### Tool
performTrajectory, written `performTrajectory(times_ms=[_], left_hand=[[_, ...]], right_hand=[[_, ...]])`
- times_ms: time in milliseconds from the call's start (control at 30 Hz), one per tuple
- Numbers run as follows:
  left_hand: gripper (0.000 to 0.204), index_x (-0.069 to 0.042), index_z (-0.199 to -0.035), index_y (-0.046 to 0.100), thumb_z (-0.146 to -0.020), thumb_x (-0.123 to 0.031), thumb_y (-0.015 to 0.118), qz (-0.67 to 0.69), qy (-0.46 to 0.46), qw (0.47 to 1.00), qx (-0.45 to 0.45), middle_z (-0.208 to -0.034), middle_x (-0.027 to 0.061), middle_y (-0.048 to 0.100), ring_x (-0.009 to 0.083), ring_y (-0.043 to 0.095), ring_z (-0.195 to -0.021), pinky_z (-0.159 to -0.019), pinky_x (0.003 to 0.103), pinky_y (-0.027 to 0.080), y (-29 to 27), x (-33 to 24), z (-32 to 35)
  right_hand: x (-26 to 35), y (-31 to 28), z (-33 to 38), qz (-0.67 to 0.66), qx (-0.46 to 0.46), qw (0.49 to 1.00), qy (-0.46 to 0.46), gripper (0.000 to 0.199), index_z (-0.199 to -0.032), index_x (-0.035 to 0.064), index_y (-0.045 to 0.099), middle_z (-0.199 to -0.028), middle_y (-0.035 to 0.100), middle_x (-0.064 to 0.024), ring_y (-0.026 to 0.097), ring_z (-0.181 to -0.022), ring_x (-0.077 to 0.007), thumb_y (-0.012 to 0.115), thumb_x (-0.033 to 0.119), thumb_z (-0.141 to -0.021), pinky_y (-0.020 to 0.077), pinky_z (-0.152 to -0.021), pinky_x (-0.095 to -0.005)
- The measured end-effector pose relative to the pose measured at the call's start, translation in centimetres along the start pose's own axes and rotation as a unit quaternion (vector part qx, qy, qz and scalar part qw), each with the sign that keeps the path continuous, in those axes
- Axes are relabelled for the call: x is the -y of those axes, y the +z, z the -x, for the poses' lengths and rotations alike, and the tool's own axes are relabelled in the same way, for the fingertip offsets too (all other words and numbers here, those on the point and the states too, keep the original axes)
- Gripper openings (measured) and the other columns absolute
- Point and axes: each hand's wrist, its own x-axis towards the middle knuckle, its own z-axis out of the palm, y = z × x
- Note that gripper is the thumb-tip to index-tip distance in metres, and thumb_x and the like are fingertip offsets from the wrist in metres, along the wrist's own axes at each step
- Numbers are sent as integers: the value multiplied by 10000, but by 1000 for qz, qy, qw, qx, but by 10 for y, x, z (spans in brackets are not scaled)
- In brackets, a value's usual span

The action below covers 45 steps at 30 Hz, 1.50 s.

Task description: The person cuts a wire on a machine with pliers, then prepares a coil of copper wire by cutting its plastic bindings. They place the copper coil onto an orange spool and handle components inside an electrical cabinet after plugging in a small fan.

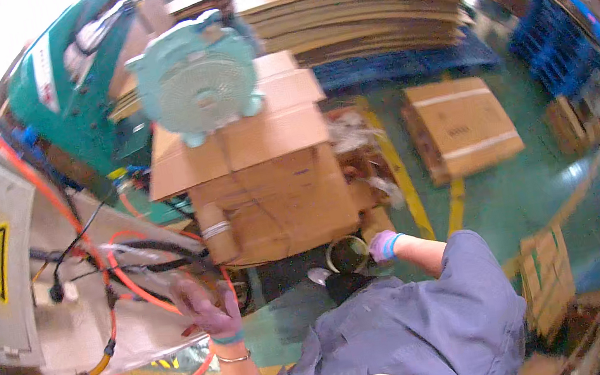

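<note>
Hands: right (382, 246) beside upright bucket (347, 254)

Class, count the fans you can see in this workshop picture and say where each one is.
1. A pale green fan sits on top of the open cardboard box, beyond the person's hands. Others may be hidden behind the stacked cardboard sheets.

I am reaching my right hand (382, 246) down to a small round bucket with a dark inside and a pale rim (347, 254), which is standing upright on the green floor just in front of the big brown cardboard box. My fingers are resting at its right rim.
</note>
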Motion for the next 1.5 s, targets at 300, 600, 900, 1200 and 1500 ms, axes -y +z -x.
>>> performTrajectory(times_ms=[300, 600, 900, 1200, 1500], left_hand=[[619, -78, -1313, 437, -774, -314, 629, 9, 121, 920, 372, -1243, 147, 483, 332, 475, -1096, -942, 446, 368, 32, -96, 100], [663, -114, -1358, 398, -787, -364, 621, 12, 117, 862, 493, -1216, 152, 520, 307, 537, -1055, -888, 424, 409, 109, -238, 157], [573, -99, -1299, 458, -815, -375, 593, 37, 159, 753, 637, -1159, 163, 555, 317, 552, -1041, -871, 408, 439, 275, -425, 134], [582, -102, -1336, 413, -855, -415, 508, -51, 47, 702, 709, -1173, 155, 551, 325, 544, -1070, -899, 421, 432, 372, -453, 82], [551, -68, -1303, 466, -877, -412, 528, 169, -316, 615, 702, -1281, 182, 516, 297, 473, -1210, -1010, 360, 369, 507, -381, 118]], right_hand=[[-37, 187, 170, -432, 32, 875, 215, 503, -1242, 82, 538, -1182, 581, -184, 547, -1107, -324, 523, 362, -825, 425, -944, -410], [-157, 345, 221, -540, -63, 806, 235, 349, -1133, 94, 594, -1143, 602, -139, 585, -1029, -301, 514, 288, -854, 475, -892, -365], [-362, 447, 288, -665, -182, 612, 387, 395, -1201, 27, 561, -1196, 592, -146, 573, -1083, -253, 546, 238, -867, 454, -906, -338], [-526, 462, 263, -849, -340, 249, 320, 408, -1243, 58, 498, -994, 620, -93, 584, -888, -196, 580, 165, -858, 472, -790, -355], [-641, 219, 158, -518, -85, 796, 302, 398, -1193, 37, 567, -1138, 628, -119, 602, -993, -195, 555, 257, -862, 467, -867, -295]])
